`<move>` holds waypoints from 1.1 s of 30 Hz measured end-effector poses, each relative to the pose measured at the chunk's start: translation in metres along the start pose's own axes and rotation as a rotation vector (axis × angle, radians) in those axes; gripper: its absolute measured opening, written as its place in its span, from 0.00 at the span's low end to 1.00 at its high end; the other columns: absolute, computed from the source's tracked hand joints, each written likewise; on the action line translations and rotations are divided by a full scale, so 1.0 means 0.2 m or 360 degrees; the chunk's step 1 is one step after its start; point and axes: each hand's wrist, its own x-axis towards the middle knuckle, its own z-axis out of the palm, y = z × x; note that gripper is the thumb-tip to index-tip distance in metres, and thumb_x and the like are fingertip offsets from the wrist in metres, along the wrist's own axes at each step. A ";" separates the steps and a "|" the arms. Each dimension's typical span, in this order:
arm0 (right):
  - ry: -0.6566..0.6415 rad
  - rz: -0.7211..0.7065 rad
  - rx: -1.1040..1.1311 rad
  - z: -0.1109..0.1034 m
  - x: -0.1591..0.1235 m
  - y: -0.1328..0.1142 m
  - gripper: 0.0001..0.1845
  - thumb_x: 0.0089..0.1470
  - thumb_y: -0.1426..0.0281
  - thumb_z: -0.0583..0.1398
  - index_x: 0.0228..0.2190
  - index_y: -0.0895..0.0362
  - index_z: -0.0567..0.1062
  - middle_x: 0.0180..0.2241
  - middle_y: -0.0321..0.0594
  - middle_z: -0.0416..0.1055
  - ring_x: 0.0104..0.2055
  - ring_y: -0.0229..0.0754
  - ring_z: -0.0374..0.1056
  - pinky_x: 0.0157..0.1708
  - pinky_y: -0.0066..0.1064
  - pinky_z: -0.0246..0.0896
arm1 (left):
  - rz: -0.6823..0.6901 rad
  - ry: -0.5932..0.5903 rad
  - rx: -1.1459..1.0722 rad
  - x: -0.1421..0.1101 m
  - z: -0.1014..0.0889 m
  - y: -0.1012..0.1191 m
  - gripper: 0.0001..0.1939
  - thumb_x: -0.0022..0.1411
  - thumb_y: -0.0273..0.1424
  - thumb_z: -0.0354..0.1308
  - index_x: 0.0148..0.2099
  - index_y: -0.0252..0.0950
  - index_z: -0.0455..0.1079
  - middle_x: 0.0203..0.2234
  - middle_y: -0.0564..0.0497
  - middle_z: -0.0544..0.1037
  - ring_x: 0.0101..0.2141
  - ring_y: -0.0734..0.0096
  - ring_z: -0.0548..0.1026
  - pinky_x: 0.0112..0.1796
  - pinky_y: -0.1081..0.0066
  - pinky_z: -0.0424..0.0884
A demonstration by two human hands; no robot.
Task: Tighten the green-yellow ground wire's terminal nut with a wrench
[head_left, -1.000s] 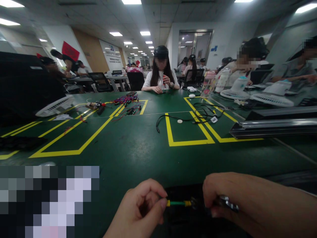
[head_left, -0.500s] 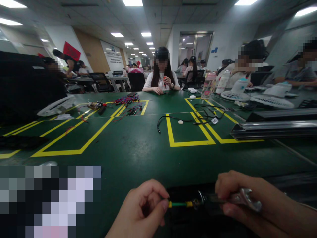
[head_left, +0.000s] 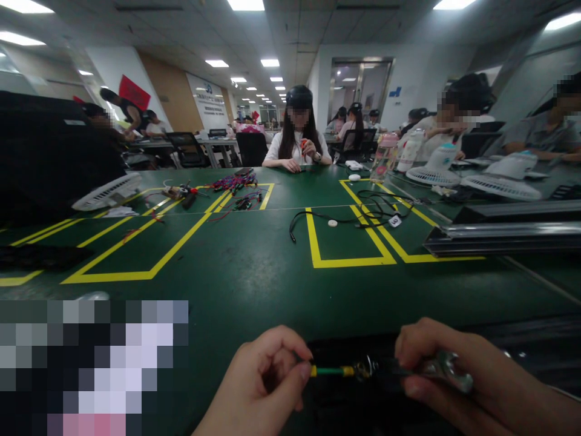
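My left hand (head_left: 265,378) is closed in a pinch on the yellow-sleeved left end of a short green wire (head_left: 331,371). From there the wire runs to the right, to a second yellow sleeve and a small metal terminal. In my right hand (head_left: 458,351), fingers and thumb are wrapped round a silver open-end wrench (head_left: 456,374). One jaw sticks out on the right side of the hand; the other end points toward the terminal, and I cannot make out whether they touch. Beneath both hands lies a dark, glossy black part (head_left: 345,402), its outline mostly lost in shadow.
Black cables (head_left: 372,209) and a small white disc (head_left: 332,223) lie on the green table (head_left: 245,303) ahead. Metal profiles (head_left: 508,231) rest at right, near white fans (head_left: 433,175) and bottles. Tangled wires (head_left: 233,181) sit at left. A person (head_left: 297,142) sits opposite.
The wrench has turned slightly in my right hand, its free jaw shifting a little left. My left hand keeps its pinch on the wire. The whole view has shifted slightly.
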 end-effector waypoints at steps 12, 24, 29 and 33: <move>-0.0111 -0.0017 0.0036 0.02 0.01 0.03 0.16 0.80 0.55 0.75 0.38 0.45 0.84 0.28 0.30 0.83 0.25 0.45 0.79 0.27 0.26 0.77 | 0.0016 0.0034 0.0045 -0.01 -0.01 -0.02 0.09 0.73 0.38 0.80 0.44 0.40 0.87 0.22 0.59 0.78 0.26 0.66 0.73 0.34 0.69 0.64; -0.0119 0.0016 -0.0084 0.01 0.13 -0.09 0.13 0.78 0.52 0.77 0.43 0.44 0.87 0.29 0.31 0.84 0.32 0.50 0.83 0.31 0.30 0.77 | 0.0025 0.0019 0.0027 -0.01 -0.01 -0.01 0.08 0.73 0.37 0.81 0.45 0.40 0.88 0.22 0.58 0.80 0.27 0.66 0.74 0.34 0.69 0.64; -0.0360 -0.0062 0.0065 -0.06 0.07 -0.03 0.10 0.75 0.69 0.70 0.38 0.43 0.85 0.32 0.27 0.89 0.29 0.43 0.83 0.32 0.27 0.74 | 0.0019 0.0017 0.0015 0.00 -0.01 -0.02 0.09 0.73 0.38 0.81 0.45 0.39 0.88 0.23 0.57 0.81 0.26 0.67 0.73 0.34 0.69 0.63; -0.0554 -0.0053 -0.0145 -0.10 0.15 -0.08 0.13 0.67 0.77 0.67 0.37 0.45 0.82 0.32 0.27 0.89 0.29 0.44 0.85 0.30 0.27 0.71 | 0.0002 0.0032 0.0018 0.00 -0.01 -0.03 0.10 0.73 0.39 0.81 0.45 0.40 0.88 0.22 0.57 0.82 0.26 0.67 0.73 0.34 0.70 0.64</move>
